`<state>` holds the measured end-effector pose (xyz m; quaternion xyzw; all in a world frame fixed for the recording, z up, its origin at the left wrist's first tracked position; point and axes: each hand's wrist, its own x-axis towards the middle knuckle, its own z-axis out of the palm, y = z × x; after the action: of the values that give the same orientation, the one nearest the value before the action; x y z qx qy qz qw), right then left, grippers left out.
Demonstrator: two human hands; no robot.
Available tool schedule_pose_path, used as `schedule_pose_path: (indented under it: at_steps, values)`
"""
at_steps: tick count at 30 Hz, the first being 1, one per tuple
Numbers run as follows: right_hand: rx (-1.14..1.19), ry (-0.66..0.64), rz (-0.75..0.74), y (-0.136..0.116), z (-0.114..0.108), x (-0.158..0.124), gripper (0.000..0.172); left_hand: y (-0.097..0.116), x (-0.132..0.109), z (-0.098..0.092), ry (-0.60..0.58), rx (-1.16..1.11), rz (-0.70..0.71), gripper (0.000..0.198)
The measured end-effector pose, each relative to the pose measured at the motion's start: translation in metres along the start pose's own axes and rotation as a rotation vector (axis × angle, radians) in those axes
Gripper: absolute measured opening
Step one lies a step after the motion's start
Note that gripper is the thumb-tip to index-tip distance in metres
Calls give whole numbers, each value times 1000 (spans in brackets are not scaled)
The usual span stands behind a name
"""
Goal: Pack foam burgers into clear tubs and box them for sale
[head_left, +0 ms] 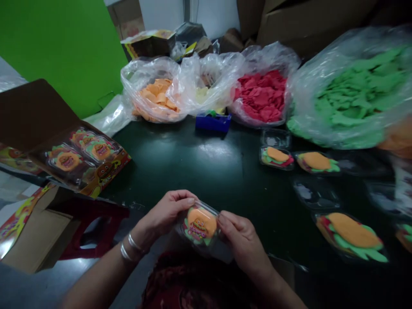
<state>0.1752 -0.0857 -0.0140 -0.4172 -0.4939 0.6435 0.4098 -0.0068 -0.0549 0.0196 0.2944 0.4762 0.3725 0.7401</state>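
Observation:
Between my hands is a clear plastic clamshell pack [202, 223] holding an orange, green and red burger-shaped piece, with a printed burger label on top. My left hand [169, 212] grips its left upper edge, thumb on the lid. On the right side, my right hand [240, 238] pinches the edge with the thumb on top. The pack looks closed and is tilted toward me above the table's near edge. Fingers beneath it are mostly hidden.
Open clamshells with burger pieces [352, 234] lie at right. Along the back stand plastic bags of orange pieces [157, 96], red pieces [262, 94] and green pieces [363, 90], plus a blue tape dispenser [213, 123]. An open display box [106, 174] with several packs sits left.

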Motion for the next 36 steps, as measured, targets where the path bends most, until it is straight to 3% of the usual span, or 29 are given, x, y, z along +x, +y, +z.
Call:
schedule_pose_path:
  at_steps: [4, 9, 14, 22, 29, 33, 36]
  values:
    - [-5, 42, -24, -12, -14, 26, 50, 17, 18, 11, 11, 25, 125, 20]
    - [-58, 110, -101, -27, -28, 70, 48, 37, 52, 21, 170, -97, 295, 20]
    - [-115, 215, -193, -15, -26, 65, 45, 40, 82, 32, 203, -227, 397, 21]
    - [-107, 297, -314, -15, -27, 41, 47, 31, 79, 54, 132, -302, 343, 29]
    - [81, 367, -300, 8, -43, 54, 42, 21, 84, 64, -20, -359, 343, 34]
    - [67, 420, -296, 11, -39, 58, 40, 10, 76, 71, -118, -325, 339, 49]
    - [-58, 317, -218, 1, -41, 58, 39, 14, 75, 62, -94, -287, 331, 59]
